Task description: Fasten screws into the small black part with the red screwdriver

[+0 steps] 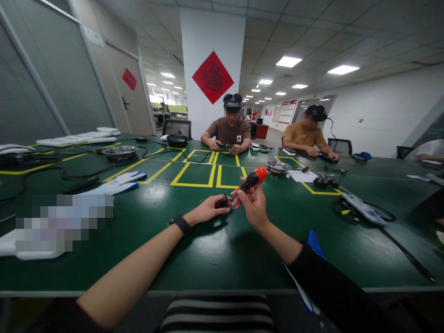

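Note:
My right hand (255,206) is closed around a screwdriver (252,180) with a black and red handle. The handle tilts up to the right, and the shaft points down left toward my left hand. Between the thumb and fingers of my left hand (207,210) is a small black part (222,201), mostly covered by the fingers. The screwdriver's tip meets or nearly meets this part; I cannot tell which. Both hands are just above the green tabletop (194,259). Tiny loose bits, perhaps screws (214,263), lie on the table near me.
Metal bowls (120,152) (278,166) stand left and right. White-blue gloves (120,182) lie at left, with black cables (62,169). Black parts (326,181) sit beside a white paper (301,176) at right. Two co-workers (229,132) (307,134) sit across the table.

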`<control>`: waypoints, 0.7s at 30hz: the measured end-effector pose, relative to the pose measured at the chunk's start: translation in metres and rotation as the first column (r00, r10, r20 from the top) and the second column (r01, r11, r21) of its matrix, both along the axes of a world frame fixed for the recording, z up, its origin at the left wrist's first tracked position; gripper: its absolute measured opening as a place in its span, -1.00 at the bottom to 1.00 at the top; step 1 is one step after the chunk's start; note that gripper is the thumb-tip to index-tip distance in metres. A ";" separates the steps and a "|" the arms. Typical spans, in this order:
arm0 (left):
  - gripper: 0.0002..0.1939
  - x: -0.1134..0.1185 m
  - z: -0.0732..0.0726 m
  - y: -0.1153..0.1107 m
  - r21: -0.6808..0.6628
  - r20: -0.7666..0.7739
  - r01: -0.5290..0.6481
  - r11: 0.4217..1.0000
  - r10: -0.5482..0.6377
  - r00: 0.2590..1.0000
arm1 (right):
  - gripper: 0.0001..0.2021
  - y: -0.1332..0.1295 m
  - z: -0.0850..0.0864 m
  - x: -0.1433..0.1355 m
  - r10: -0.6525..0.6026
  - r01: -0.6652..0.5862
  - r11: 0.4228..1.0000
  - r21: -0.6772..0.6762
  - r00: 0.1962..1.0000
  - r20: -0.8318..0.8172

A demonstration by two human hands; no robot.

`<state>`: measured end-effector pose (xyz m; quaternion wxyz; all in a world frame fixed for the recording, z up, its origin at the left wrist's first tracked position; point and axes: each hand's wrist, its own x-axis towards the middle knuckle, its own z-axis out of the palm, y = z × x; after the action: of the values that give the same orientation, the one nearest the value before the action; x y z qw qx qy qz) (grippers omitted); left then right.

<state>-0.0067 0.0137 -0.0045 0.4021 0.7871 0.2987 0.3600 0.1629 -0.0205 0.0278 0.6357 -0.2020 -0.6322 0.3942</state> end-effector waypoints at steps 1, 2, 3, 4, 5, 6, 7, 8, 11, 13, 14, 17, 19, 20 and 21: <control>-0.59 0.000 0.000 0.000 0.002 0.010 0.000 1.000 0.000 1.000 | -0.62 0.000 0.000 0.000 -0.003 0.003 1.000 0.001 1.000 -0.002; -0.58 0.000 -0.001 0.000 0.003 0.023 0.004 1.000 -0.004 1.000 | -0.62 0.000 0.000 0.000 -0.006 0.006 1.000 0.002 1.000 -0.004; -0.58 0.000 -0.001 0.000 0.000 0.036 0.011 1.000 -0.011 0.999 | -0.62 0.000 0.000 -0.001 -0.008 0.008 1.000 0.003 1.000 -0.007; -0.58 0.001 -0.002 0.000 -0.008 0.044 0.013 1.000 -0.012 0.999 | -0.62 0.000 0.000 -0.001 -0.009 0.009 1.000 0.002 1.000 -0.011; -0.59 0.001 -0.002 0.000 -0.018 0.043 0.005 1.000 -0.004 0.999 | -0.62 0.000 0.000 -0.001 -0.009 0.009 1.000 0.001 1.000 -0.014; -0.61 0.001 -0.002 0.000 -0.027 0.034 -0.016 1.000 0.017 0.999 | -0.62 0.000 0.001 -0.001 -0.009 0.009 1.000 -0.002 1.000 -0.017; -0.62 0.002 -0.003 0.000 -0.034 0.018 -0.046 0.998 0.046 0.999 | -0.62 0.000 0.001 -0.002 -0.007 0.007 1.000 -0.006 1.000 -0.018; -0.63 0.002 -0.003 0.000 -0.038 0.001 -0.079 0.996 0.079 0.997 | -0.62 -0.001 0.001 -0.002 -0.006 0.006 1.000 -0.011 1.000 -0.018; -0.65 0.002 -0.001 -0.002 -0.047 -0.017 -0.126 0.991 0.125 0.992 | -0.65 -0.001 0.002 -0.002 -0.005 0.005 1.000 -0.027 1.000 -0.021; -0.66 0.003 0.000 -0.003 -0.058 0.001 -0.089 0.994 0.089 0.996 | -0.68 0.000 0.003 -0.003 -0.011 0.010 0.999 -0.031 1.000 -0.029; -0.67 0.003 0.001 -0.003 -0.065 0.015 -0.063 0.996 0.064 0.998 | -0.68 0.000 0.003 -0.003 -0.016 0.014 0.999 -0.035 0.999 -0.035; -0.66 0.003 0.000 -0.002 -0.077 0.053 -0.019 0.997 0.023 0.998 | -0.66 0.002 0.005 -0.002 -0.016 0.013 0.999 -0.053 0.998 -0.053; -0.65 0.003 -0.002 -0.001 -0.076 0.062 -0.019 0.997 0.024 0.998 | -0.66 0.003 0.005 -0.002 0.000 -0.004 0.998 -0.061 0.998 -0.065; -0.65 0.003 -0.002 -0.001 -0.070 0.059 -0.024 0.997 0.028 0.998 | -0.67 0.003 0.005 -0.002 0.016 -0.020 0.998 -0.064 0.998 -0.068; -0.65 0.003 -0.003 0.000 -0.063 0.054 -0.031 0.998 0.035 0.998 | -0.70 0.004 0.006 -0.001 0.037 -0.042 0.997 -0.065 0.997 -0.071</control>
<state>-0.0039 0.0132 -0.0072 0.4283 0.7590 0.3115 0.3787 0.1618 -0.0168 0.0335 0.6424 -0.1966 -0.6001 0.4343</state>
